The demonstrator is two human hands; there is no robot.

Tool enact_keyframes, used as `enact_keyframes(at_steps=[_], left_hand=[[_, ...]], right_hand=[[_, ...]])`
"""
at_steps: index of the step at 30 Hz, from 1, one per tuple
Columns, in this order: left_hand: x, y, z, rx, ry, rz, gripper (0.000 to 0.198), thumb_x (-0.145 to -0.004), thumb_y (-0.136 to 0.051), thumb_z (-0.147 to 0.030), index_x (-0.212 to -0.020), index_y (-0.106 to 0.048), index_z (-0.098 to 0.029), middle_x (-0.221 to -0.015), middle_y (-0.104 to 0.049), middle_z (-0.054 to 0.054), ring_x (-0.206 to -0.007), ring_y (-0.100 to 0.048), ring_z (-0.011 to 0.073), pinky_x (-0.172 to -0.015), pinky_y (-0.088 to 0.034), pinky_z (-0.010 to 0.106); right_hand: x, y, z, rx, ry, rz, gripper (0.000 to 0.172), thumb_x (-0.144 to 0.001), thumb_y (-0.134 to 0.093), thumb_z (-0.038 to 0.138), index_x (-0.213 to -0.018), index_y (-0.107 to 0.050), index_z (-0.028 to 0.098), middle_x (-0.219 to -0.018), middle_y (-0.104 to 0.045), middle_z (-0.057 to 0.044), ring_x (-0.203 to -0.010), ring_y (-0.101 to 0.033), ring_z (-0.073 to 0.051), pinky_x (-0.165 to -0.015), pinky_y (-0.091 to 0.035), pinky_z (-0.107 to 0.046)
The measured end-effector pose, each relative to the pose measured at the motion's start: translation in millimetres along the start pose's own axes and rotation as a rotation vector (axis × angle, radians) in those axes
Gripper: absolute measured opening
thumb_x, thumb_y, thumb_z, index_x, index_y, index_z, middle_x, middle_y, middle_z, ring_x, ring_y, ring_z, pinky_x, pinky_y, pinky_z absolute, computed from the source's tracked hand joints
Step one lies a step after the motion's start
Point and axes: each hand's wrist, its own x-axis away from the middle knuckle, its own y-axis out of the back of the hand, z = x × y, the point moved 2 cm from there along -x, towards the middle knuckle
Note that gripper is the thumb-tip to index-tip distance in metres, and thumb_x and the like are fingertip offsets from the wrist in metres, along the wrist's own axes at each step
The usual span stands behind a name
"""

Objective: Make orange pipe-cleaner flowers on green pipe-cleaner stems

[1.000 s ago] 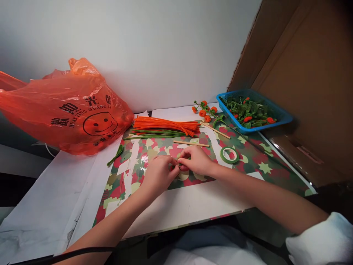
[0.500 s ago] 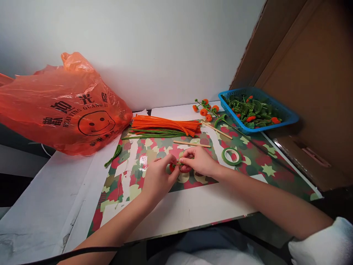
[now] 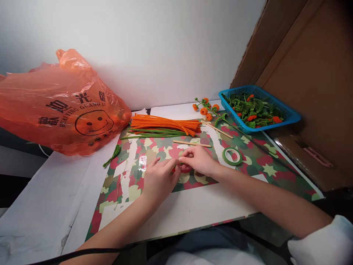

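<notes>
My left hand (image 3: 160, 179) and my right hand (image 3: 199, 160) meet over the middle of the patterned board. Between their fingertips is a small pipe-cleaner flower (image 3: 173, 169), orange with a bit of green, mostly covered by the fingers. Thumb and fingers of my left hand close on it, with one finger raised. My right hand pinches its green part. Just beyond the hands lies a thin wooden stick (image 3: 192, 144). A roll of green floral tape (image 3: 232, 156) lies flat to the right of my right hand.
Orange pipe cleaners (image 3: 162, 124) and green ones (image 3: 158, 133) lie behind the hands. A finished flower stem (image 3: 204, 110) rests beside a blue basket (image 3: 266, 129) of leaves and flowers. An orange plastic bag (image 3: 63, 99) stands left, near a folded green piece (image 3: 112, 156). Cardboard (image 3: 306, 92) borders the right.
My left hand has turned slightly, and one of its fingers now sticks up. The flower is more hidden. My right hand stays nearly in place.
</notes>
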Motion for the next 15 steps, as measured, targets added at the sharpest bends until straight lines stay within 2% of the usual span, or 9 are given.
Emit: enact_keyframes(at_steps=[5,8,15], left_hand=[[1.6,-1.1,0.5,-0.049,-0.058,-0.054,0.01,-0.083,-0.059,-0.023,-0.075,-0.065,-0.021,-0.066,-0.073,-0.004,-0.055,-0.064,0.0142,-0.084,-0.048,0.035],[2.5,-1.1,-0.3,-0.054,-0.088,-0.074,0.009,-0.083,-0.06,-0.022,-0.077,-0.065,-0.02,-0.078,-0.076,-0.003,-0.064,-0.069,0.0153,-0.086,-0.047,0.035],[2.3,-2.7,-0.8,-0.066,-0.085,-0.002,0.011,-0.085,-0.057,-0.022,-0.078,-0.066,-0.02,-0.085,-0.076,-0.002,-0.069,-0.07,0.0172,-0.081,-0.049,0.036]], right_hand=[[-1.2,-0.7,-1.3,-0.007,-0.03,-0.005,0.018,-0.079,-0.063,0.009,-0.062,-0.059,0.015,-0.052,-0.065,0.0,-0.048,-0.062,-0.01,-0.044,-0.048,-0.017],[-2.1,-0.7,-2.5,-0.018,-0.04,-0.001,0.018,-0.08,-0.061,0.009,-0.063,-0.059,0.014,-0.052,-0.065,0.0,-0.048,-0.062,-0.01,-0.046,-0.05,-0.017],[-3.5,-1.5,-5.0,-0.027,-0.04,0.005,0.018,-0.08,-0.06,0.009,-0.063,-0.059,0.014,-0.05,-0.063,0.0,-0.049,-0.062,-0.01,-0.051,-0.053,-0.02]])
